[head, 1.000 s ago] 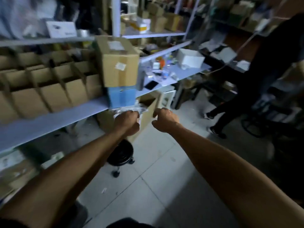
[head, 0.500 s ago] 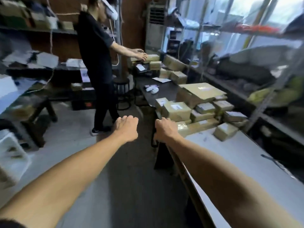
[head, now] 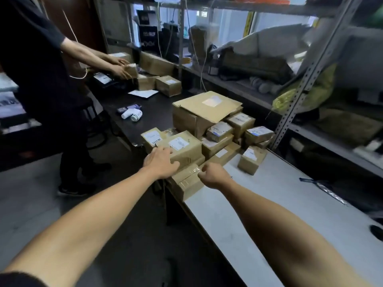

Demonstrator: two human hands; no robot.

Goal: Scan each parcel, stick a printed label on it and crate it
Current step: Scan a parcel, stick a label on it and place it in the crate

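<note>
A heap of taped brown cardboard parcels [head: 209, 129], most bearing white labels, sits on the counter [head: 269, 204] at about 12 o'clock from the hands. The left hand [head: 160, 162] rests fingers spread on a labelled parcel [head: 182, 149]. The right hand [head: 212, 175], fingers curled, touches the long taped parcel [head: 187, 181] at the counter's edge.

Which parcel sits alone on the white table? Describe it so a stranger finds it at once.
Start at the white table and the heap of brown parcels at its far end. The lone parcel stands just right of that heap, small, labelled on top, touching no other box.
</note>
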